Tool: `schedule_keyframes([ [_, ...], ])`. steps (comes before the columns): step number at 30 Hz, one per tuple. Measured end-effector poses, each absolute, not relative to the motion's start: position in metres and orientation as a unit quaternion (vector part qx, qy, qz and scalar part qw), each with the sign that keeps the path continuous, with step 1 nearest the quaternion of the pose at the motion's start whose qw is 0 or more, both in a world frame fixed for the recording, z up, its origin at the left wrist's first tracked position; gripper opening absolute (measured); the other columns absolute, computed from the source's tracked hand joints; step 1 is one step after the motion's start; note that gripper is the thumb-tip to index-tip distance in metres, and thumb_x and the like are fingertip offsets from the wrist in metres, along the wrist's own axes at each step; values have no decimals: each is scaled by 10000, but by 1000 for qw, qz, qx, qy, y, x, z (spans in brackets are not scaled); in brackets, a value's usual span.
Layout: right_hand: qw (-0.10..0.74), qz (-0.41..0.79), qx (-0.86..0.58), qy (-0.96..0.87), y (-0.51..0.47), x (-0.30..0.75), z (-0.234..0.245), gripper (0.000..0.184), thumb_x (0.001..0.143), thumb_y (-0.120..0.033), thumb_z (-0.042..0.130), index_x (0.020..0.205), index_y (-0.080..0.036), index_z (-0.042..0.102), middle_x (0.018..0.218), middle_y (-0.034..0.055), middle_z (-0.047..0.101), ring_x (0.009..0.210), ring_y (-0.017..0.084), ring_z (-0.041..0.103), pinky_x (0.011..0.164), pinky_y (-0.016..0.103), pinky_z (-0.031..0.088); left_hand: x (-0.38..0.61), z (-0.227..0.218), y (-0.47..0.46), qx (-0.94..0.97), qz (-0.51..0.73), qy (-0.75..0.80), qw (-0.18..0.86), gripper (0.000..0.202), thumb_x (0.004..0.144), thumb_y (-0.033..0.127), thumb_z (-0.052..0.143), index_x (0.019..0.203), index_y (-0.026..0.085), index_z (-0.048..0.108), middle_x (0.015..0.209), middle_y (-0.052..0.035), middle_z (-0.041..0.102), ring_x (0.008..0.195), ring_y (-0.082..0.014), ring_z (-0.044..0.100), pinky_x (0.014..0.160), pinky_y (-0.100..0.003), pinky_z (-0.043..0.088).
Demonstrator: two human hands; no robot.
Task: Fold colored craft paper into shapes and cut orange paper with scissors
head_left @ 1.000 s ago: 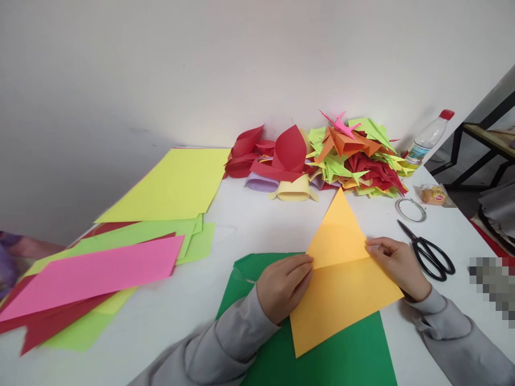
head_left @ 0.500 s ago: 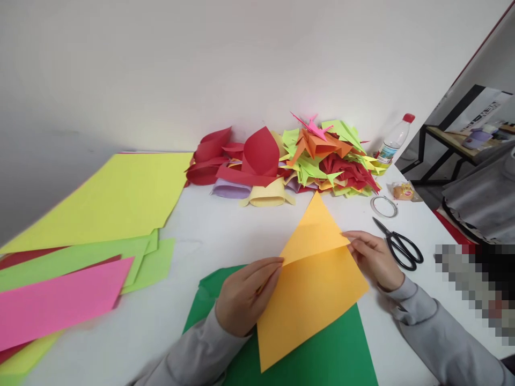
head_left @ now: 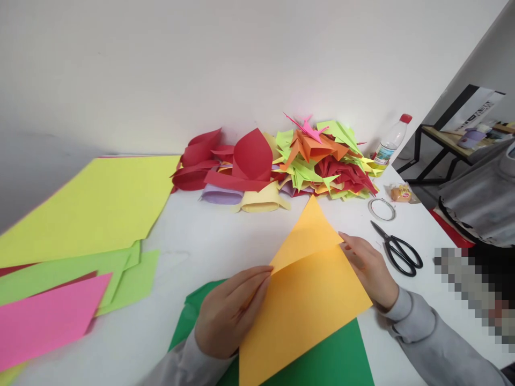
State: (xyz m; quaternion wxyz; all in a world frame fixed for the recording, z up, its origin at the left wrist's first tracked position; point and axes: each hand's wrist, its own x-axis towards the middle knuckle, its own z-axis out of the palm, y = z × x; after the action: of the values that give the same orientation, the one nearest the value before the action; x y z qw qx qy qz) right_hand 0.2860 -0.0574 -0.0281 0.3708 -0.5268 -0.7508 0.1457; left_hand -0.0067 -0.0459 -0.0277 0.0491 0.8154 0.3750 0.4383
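Note:
An orange-yellow sheet of paper (head_left: pixel 309 300) with a fold line across it is held up between my two hands, its pointed corner towards the wall. My left hand (head_left: pixel 233 313) pinches the left edge at the fold, thumb and fingers together. On the opposite edge, my right hand (head_left: pixel 372 271) grips the paper near the other end of the fold; some of its fingers are hidden behind the sheet. Beneath lies a green sheet (head_left: pixel 333 359), partly covered by the orange-yellow paper and my left arm.
Stacked yellow (head_left: pixel 108 203), light green and pink sheets (head_left: pixel 52 327) lie on the left. Folded paper pieces (head_left: pixel 317 155) are piled against the wall. Right of my hand are black-handled scissors (head_left: pixel 400 252), a tape roll (head_left: pixel 382 209), a wrapped snack (head_left: pixel 401 193) and a bottle (head_left: pixel 390 143).
The orange-yellow sheet and my left hand have shifted left and slightly lower in view. The background has shifted a little left as well. Both hands still hold the sheet.

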Motion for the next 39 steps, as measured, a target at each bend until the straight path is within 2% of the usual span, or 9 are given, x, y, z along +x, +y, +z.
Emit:
schedule_keyframes([
  [9, 373, 110, -511, -766, -58, 280, -24, 652, 888, -176, 550, 1475, -307, 298, 1310, 127, 505, 1220, 261, 521, 988, 417, 503, -8, -22, -45, 827, 424, 363, 62, 157, 900, 199, 530, 979, 240, 659, 960, -23, 754, 792, -170, 732, 717, -256, 631],
  [11, 368, 112, -503, -774, -59, 281, -26, 596, 906, -177, 526, 1457, -303, 339, 1327, 127, 502, 1236, 255, 518, 1002, 409, 495, -7, -22, -46, 826, 430, 359, 63, 149, 888, 193, 551, 967, 245, 667, 960, -19, 756, 791, -167, 733, 721, -249, 629],
  [14, 373, 126, -490, -778, -60, 283, -29, 418, 920, -176, 516, 1318, -301, 530, 1295, 118, 542, 1170, 234, 577, 925, 359, 544, -7, -23, -47, 818, 438, 363, 91, 136, 862, 226, 607, 969, 248, 687, 958, -17, 761, 797, -173, 736, 747, -249, 627],
  [19, 376, 131, -470, -788, -59, 289, -30, 241, 908, -196, 560, 1109, -263, 676, 1145, 105, 656, 1073, 223, 638, 880, 343, 565, -8, -27, -47, 674, 462, 453, 356, 211, 805, 363, 684, 967, 233, 722, 1018, -51, 751, 799, -214, 735, 666, -274, 640],
  [25, 381, 137, -468, -786, -57, 288, -29, 281, 900, -219, 592, 1169, -271, 656, 1205, 100, 650, 1118, 225, 621, 938, 366, 542, -8, -31, -41, 449, 435, 494, 605, 478, 664, 376, 811, 1090, 203, 681, 944, -76, 735, 743, -229, 726, 590, -307, 628],
  [30, 360, 103, -427, -823, -56, 287, -29, 274, 941, -238, 538, 1190, -282, 643, 1247, 67, 652, 1241, 231, 534, 1006, 421, 478, -8, -28, -38, 466, 424, 467, 621, 405, 668, 368, 809, 1014, 186, 704, 942, -100, 749, 816, -226, 716, 660, -314, 617],
  [33, 331, 87, -427, -837, -55, 291, -33, 237, 959, -278, 508, 1132, -284, 670, 1183, 46, 691, 1226, 235, 547, 984, 432, 473, -8, -33, -39, 470, 374, 495, 628, 460, 710, 458, 753, 1072, 187, 672, 799, -62, 730, 690, -192, 691, 549, -272, 566],
  [36, 312, 74, -441, -839, -53, 297, -35, 234, 957, -325, 511, 1119, -274, 672, 1163, 50, 700, 1211, 245, 559, 975, 443, 463, -6, -37, -40, 506, 341, 535, 584, 556, 704, 561, 697, 1106, 182, 645, 572, 33, 575, 470, -118, 532, 402, -218, 411],
  [39, 298, 76, -439, -844, -51, 300, -37, 224, 948, -324, 529, 1100, -249, 675, 1160, 65, 701, 1206, 247, 563, 963, 435, 469, -5, -34, -40, 572, 321, 558, 508, 513, 708, 563, 643, 1043, 176, 673, 491, 83, 407, 416, -88, 377, 391, -218, 305],
])
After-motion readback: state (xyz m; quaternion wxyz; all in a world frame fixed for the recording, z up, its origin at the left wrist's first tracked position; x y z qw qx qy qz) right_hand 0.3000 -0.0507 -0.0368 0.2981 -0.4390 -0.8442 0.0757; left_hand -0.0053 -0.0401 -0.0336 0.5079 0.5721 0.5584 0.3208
